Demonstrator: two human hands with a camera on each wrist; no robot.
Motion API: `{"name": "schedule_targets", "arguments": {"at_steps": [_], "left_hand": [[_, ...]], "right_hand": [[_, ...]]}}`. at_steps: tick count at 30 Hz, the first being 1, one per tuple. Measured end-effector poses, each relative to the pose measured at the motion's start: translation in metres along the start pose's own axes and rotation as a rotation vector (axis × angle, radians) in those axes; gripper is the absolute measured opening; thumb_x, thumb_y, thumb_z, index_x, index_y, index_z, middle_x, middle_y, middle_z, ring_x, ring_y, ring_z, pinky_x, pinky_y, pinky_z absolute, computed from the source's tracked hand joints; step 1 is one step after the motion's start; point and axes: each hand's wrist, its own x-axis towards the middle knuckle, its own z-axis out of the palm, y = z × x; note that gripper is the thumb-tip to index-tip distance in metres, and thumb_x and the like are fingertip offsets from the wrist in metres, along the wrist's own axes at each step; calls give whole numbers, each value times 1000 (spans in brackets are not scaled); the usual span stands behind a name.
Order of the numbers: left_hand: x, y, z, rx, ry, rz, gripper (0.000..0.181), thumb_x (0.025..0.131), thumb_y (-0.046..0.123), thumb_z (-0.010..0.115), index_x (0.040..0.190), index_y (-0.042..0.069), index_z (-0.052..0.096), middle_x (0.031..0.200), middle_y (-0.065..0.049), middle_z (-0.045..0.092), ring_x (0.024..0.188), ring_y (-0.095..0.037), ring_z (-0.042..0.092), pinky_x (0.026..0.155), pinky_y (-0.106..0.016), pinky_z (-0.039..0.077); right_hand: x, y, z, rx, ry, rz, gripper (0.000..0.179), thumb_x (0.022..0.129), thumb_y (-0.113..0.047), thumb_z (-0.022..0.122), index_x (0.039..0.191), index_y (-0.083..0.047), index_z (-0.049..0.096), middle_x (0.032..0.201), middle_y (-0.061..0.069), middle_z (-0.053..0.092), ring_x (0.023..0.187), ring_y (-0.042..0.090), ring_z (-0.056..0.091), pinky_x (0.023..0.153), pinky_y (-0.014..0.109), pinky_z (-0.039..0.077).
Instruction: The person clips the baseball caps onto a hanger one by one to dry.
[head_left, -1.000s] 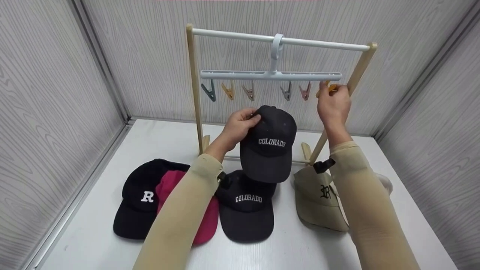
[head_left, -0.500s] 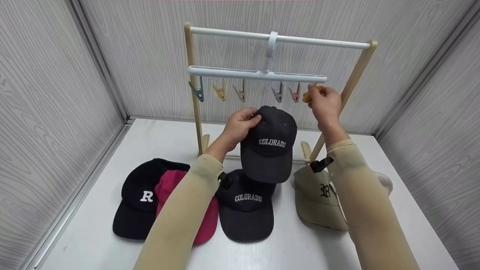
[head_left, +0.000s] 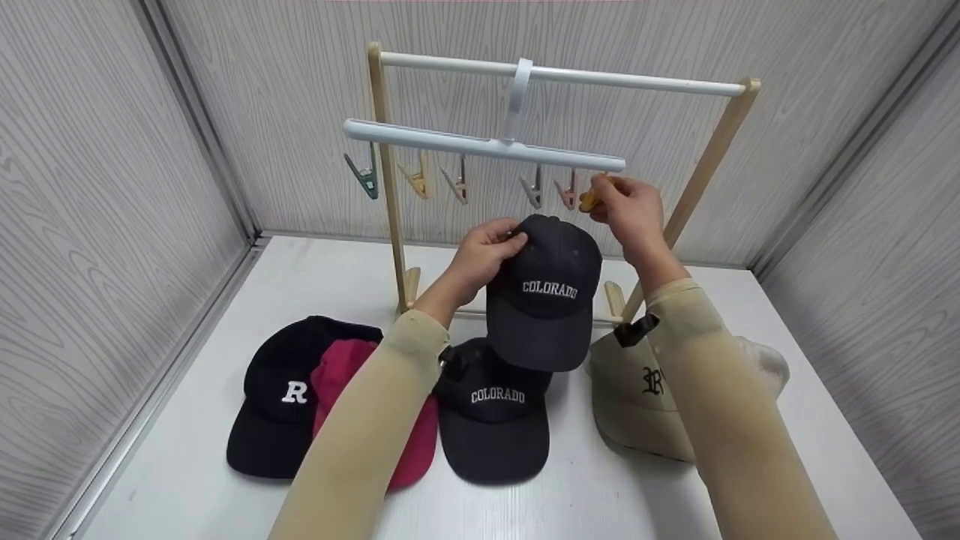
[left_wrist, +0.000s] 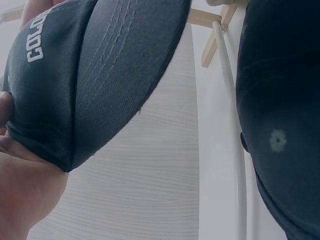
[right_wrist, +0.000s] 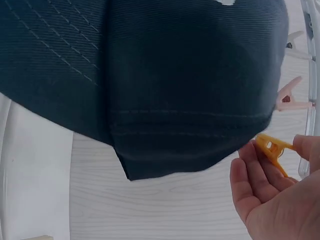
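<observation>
A dark baseball cap lettered COLORADO hangs in the air, its brim pointing down. My left hand pinches it at the upper left of the crown, thumb in front. Up and to the right, my right hand pinches an orange clothespin below the right end of a pale blue clip hanger. In the right wrist view the orange clip sits between thumb and fingers, close to the cap's lower edge. The hanger tilts down to the right and hooks over the rack's white rod.
Several other clips, such as the green clip, dangle from the hanger. On the white table lie a black cap, a red cap, a second COLORADO cap and a beige cap. Wooden rack legs stand behind.
My right hand has drawn the orange clothespin leftward and slightly down toward the cap. The hanger has slid left and tilted with it. My left hand and cap have shifted slightly right.
</observation>
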Motion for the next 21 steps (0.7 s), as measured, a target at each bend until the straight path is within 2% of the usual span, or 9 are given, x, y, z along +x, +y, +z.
{"name": "schedule_targets", "arguments": {"at_steps": [6, 12, 16, 21], "left_hand": [[0, -2, 0, 14, 17, 7, 21, 112, 13, 68, 124, -1, 78, 110, -2, 78, 101, -15, 70, 92, -32, 55], [6, -8, 5, 11, 34, 3, 19, 111, 12, 68, 121, -1, 78, 105, 1, 77, 97, -14, 69, 90, -31, 54], [6, -10, 4, 3, 31, 12, 17, 111, 11, 68, 119, 0, 78, 103, 3, 77, 96, -13, 69, 90, -31, 54], [5, -11, 3, -1, 14, 13, 14, 112, 12, 67, 117, 4, 78, 103, 2, 77, 95, -14, 70, 89, -32, 55]], "right_hand": [[-2, -1, 5, 20, -63, -3, 49, 112, -36, 69, 138, 6, 71, 118, 17, 77, 101, 22, 79, 93, 33, 63], [2, 3, 4, 20, -131, -14, 47, 113, -36, 68, 136, 4, 73, 118, 17, 79, 103, 23, 79, 95, 35, 63], [1, 4, 5, 24, -152, -14, 43, 113, -34, 67, 134, 4, 74, 115, 16, 80, 102, 23, 80, 95, 36, 63], [-2, 2, 7, 24, -160, -19, 40, 114, -30, 66, 131, 5, 75, 112, 15, 81, 99, 20, 80, 91, 32, 63]]}}
